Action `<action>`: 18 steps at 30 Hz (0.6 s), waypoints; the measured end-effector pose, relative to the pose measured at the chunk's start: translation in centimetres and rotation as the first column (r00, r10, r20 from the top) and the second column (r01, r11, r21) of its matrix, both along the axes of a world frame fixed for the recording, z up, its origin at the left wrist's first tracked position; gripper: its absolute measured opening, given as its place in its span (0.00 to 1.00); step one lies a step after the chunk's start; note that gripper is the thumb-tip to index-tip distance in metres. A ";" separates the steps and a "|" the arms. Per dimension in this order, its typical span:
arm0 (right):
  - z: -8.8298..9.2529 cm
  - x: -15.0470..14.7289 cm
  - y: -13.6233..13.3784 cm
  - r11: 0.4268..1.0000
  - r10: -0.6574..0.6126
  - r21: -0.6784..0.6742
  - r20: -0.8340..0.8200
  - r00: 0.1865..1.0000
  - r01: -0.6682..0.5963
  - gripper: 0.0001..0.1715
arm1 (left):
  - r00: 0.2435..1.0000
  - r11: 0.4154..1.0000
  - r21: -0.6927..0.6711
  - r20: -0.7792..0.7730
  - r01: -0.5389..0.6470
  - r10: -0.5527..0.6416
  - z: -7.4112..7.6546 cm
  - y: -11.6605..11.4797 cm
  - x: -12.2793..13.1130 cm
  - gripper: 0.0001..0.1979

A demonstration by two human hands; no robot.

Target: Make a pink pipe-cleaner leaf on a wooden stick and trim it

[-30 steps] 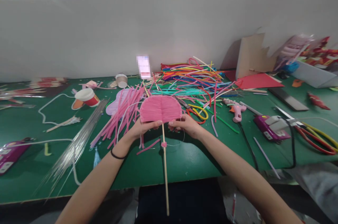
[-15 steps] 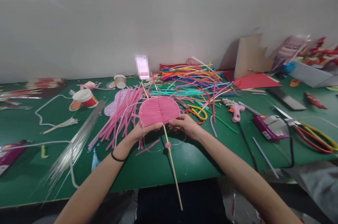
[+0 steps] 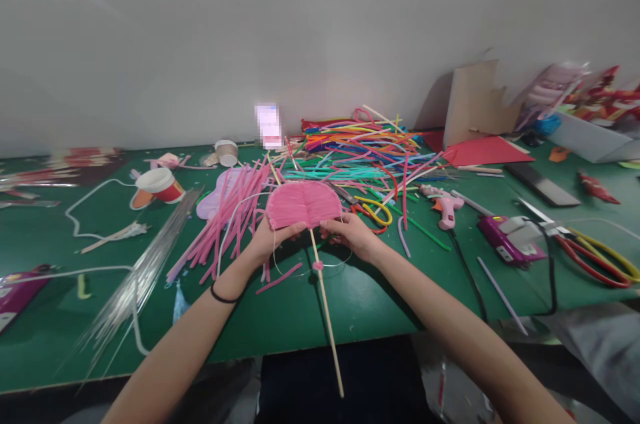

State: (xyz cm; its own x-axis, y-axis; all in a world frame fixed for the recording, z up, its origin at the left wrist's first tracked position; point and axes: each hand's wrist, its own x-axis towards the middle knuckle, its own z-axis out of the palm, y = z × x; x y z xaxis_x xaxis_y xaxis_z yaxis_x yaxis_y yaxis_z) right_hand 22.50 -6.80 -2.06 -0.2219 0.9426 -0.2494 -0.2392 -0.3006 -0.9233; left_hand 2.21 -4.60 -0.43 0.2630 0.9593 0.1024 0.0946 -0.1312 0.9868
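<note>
Between my hands is a pink fan-shaped piece (image 3: 305,203) made of pipe cleaners, with a thin wooden stick (image 3: 327,321) running down from it toward me. A small pink band (image 3: 318,266) wraps the stick below the fan. My left hand (image 3: 275,237) is closed on the fan's lower left edge, its thumb along the front. My right hand (image 3: 350,234) pinches the lower right edge, with some fingers hidden behind. A clear wire loop (image 3: 295,274) curves below the fan between both hands.
Pink pipe cleaners (image 3: 230,217) lie left; a multicoloured pile (image 3: 360,144) is behind. To the right are a pink glue gun (image 3: 447,205), a purple power strip (image 3: 510,241) and large scissors (image 3: 590,254). A paper cup (image 3: 163,185) and wires (image 3: 145,277) are at left.
The fan and stick have shifted very slightly, with the stick's lower end a little to the left. Both hands keep their hold on the fan's lower edge.
</note>
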 end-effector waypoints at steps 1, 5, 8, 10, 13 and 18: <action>0.0 0.0 0.0 1.000 -0.003 -0.007 -0.005 1.000 0.003 0.18 | 1.000 1.000 -0.013 0.003 -0.002 0.002 -0.2 0.0 -0.1 0.13; 0.0 0.1 0.2 0.999 -0.030 -0.044 -0.051 0.998 0.028 0.17 | 1.000 1.000 -0.010 -0.013 -0.020 0.020 -1.0 -0.1 -0.1 0.19; 0.0 0.1 0.3 0.997 -0.052 -0.057 -0.078 0.996 0.048 0.17 | 0.999 0.999 0.033 -0.042 -0.028 0.029 -1.0 -0.2 0.3 0.17; -0.1 0.1 0.3 0.997 -0.062 -0.058 -0.084 0.995 0.057 0.18 | 0.997 0.997 0.054 -0.062 -0.050 0.053 -0.9 -0.1 0.5 0.16; -0.2 0.1 0.3 0.997 -0.053 -0.056 -0.067 0.996 0.049 0.18 | 0.994 0.994 0.047 -0.038 -0.097 0.099 -0.7 0.2 0.8 0.13; -0.2 0.0 0.2 0.997 -0.048 -0.055 -0.044 0.998 0.046 0.18 | 0.995 0.997 0.005 0.060 -0.077 0.076 -0.5 0.4 0.8 0.13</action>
